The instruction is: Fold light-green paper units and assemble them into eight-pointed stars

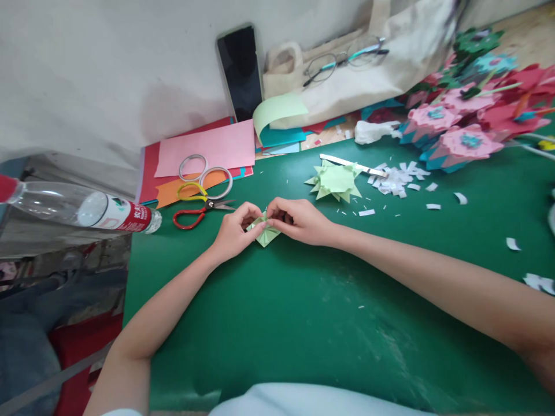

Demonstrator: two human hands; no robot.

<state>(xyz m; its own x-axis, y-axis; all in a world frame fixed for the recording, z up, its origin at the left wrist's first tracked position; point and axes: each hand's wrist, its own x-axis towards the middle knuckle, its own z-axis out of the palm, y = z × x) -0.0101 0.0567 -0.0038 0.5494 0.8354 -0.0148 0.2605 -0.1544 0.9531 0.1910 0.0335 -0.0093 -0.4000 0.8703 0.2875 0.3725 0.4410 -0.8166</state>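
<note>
A small folded light green paper [266,236] is pinched between my two hands over the green table [277,306]. My left hand [236,232] grips its left side, fingers curled and thumb on top. On its right side, my right hand [299,222] holds it between thumb and fingers. Red and yellow handled scissors [210,204] lie just left of my hands, blades pointing right. A spiky light green paper piece [336,180] rests to the upper right, beside a white-and-silver cutter [353,164]. The fingertips hide part of the folded paper.
Tape rolls [217,183] lie on pink paper [208,149] and orange sheets. Behind are a phone [241,72], a cloth bag [416,58] and glasses [325,66]. Paper flowers [470,141] fill the right rear; white scraps [396,180] lie nearby. A bottle [87,205] is at left.
</note>
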